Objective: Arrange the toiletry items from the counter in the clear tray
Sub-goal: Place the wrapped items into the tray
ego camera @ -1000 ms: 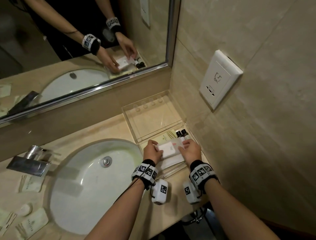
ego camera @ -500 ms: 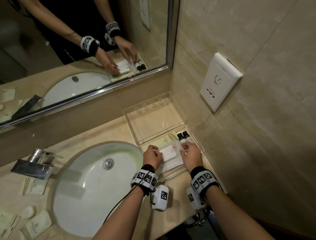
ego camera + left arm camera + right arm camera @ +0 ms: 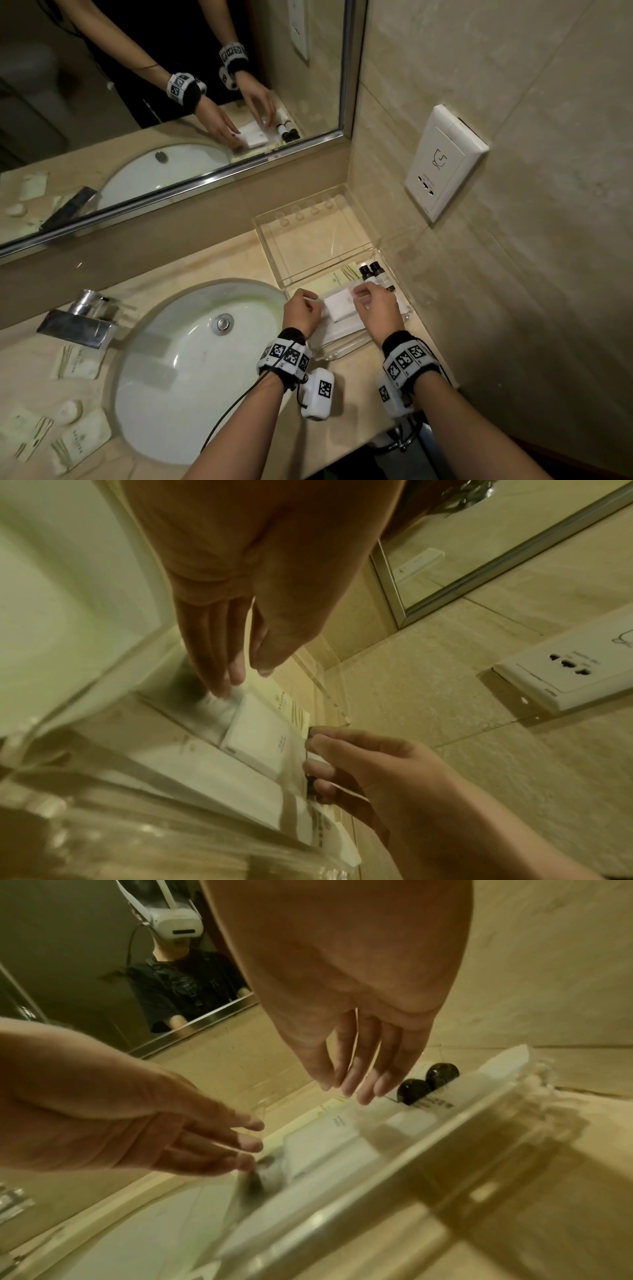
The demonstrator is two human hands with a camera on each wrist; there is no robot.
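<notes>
Seating the packet: the left hand [image 3: 303, 313] and right hand [image 3: 375, 308] each meet one short end of the white flat packet [image 3: 340, 306]; judged best to press it level on the stack below, then lift both hands straight up so nothing slides
Left hand state: fingers [image 3: 222, 674] straight and relaxed, tips touching the packet's blurred near end; nothing gripped
Right hand state: fingers [image 3: 352, 1077] extended over the packet's far end by the two dark-capped bottles [image 3: 371, 272]; whether the tips pinch the wrapper edge I cannot tell
Packet location: inside the clear tray [image 3: 346, 354], on top of other white sachets, just beside the bottles
Packet axis: lies flat; long axis runs between the two hands, roughly along the tray's front wall; printed face up
Left to do: several sachets [image 3: 80, 442] sit on the counter [image 3: 239, 260] beyond the sink [image 3: 191, 363]; so the task seems partly done
</notes>
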